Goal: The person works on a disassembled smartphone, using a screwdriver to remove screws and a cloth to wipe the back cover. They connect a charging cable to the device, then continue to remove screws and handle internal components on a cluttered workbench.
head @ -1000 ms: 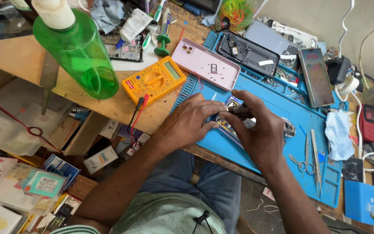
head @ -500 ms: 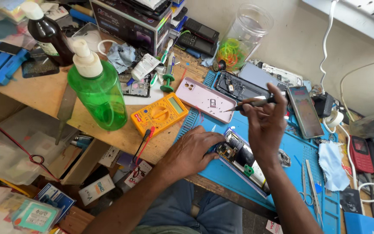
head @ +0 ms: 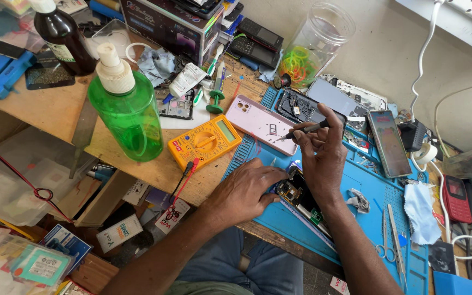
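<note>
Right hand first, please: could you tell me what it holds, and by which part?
The right hand holds a slim dark screwdriver, pinched along its handle, tip pointing at the pink phone back cover.
</note>
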